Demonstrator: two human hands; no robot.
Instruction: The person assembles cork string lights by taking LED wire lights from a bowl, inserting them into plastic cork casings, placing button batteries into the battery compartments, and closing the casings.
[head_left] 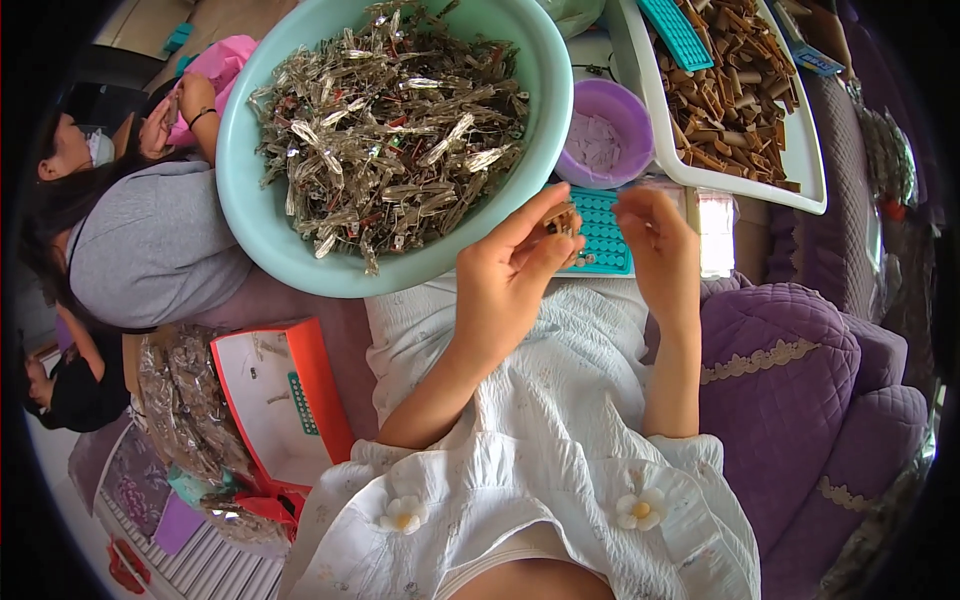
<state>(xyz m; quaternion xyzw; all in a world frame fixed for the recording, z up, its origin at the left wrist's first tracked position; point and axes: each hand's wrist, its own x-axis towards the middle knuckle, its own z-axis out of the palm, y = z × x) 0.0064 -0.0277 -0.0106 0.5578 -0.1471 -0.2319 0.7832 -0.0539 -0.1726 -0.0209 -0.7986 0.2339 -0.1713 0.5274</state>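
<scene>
My left hand (505, 275) is raised over my lap, thumb and fingers closed on a small brown piece (563, 218) with dark spots and a shiny edge. Its exact kind is too small to tell. To the right, my right hand (665, 255) is held up with its fingers curled in toward the thumb; what they pinch, if anything, is hidden. The two hands are apart. Behind and between them lies a teal board (602, 235) with rows of raised round shapes, partly covered by the left hand.
A pale green basin (235, 200) heaped with clear and metallic pieces stands at the left. Beyond my hands are a purple bowl (640, 130) of white bits and a white tray (815, 175) of brown curved pieces. An orange-sided box (322, 385) lies left; people sit there.
</scene>
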